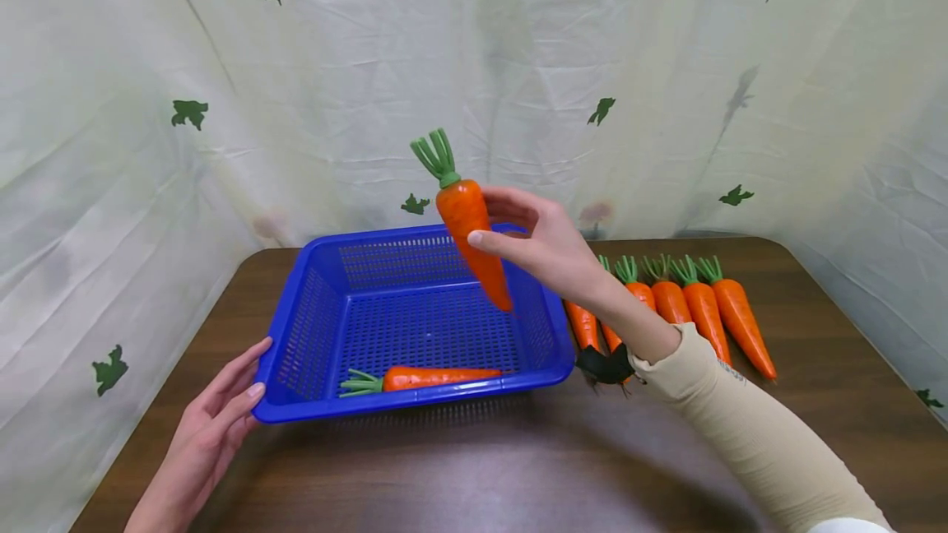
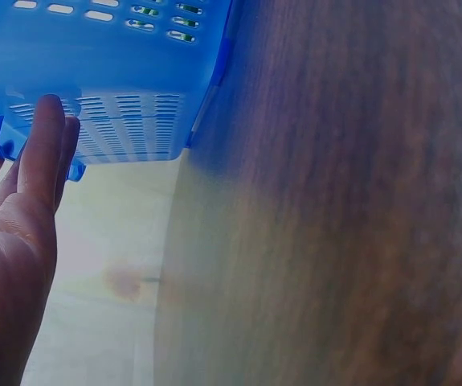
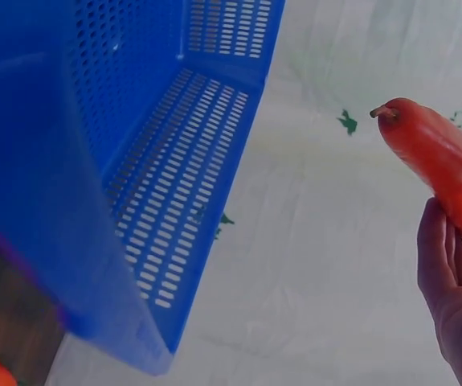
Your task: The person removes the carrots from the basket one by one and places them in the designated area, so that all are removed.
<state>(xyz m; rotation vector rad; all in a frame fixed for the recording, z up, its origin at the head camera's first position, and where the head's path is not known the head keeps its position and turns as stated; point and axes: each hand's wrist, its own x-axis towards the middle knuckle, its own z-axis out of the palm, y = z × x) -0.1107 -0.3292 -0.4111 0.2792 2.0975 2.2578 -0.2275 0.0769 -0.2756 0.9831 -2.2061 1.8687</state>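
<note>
My right hand (image 1: 529,241) holds an orange toy carrot (image 1: 470,224) with a green top, tip down, in the air above the right part of a blue perforated basket (image 1: 318,270). In the right wrist view the carrot's tip (image 3: 435,157) juts past my fingers (image 3: 439,257), with the basket wall (image 3: 174,185) to the left. A second carrot (image 1: 422,377) lies along the basket's near wall. My left hand (image 1: 222,410) rests with straight fingers against the basket's near left corner (image 2: 94,121); it grips nothing.
Several more carrots (image 1: 685,307) lie in a row on the brown wooden table (image 1: 474,467) to the right of the basket, partly hidden by my right forearm. A white cloth with green leaf prints (image 1: 185,113) hangs around the back and sides.
</note>
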